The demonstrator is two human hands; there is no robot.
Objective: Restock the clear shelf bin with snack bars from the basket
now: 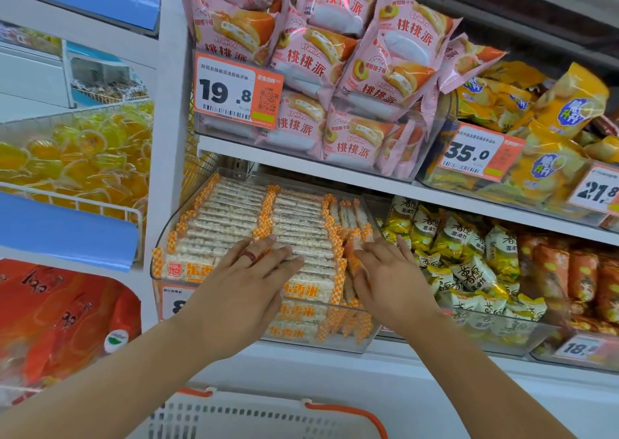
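The clear shelf bin [160,237] on the lower shelf holds rows of white puffed-rice snack bars [231,211] with orange checkered ends. My left hand [244,271], with a red ring, lies flat with straight fingers on the front bars of the left and middle rows. My right hand [382,271] is at the right-hand row, its fingers around upright bars [355,237] by the bin's right wall. The white basket [254,415] with orange handles shows at the bottom edge; its contents are out of sight.
Above sits a bin of pink cake packets [335,70] behind an orange 19.8 price tag [234,90]. Yellow snack bags [469,254] fill the bin to the right. To the left are jelly cups [77,157] in a wire rack and red bags [63,318].
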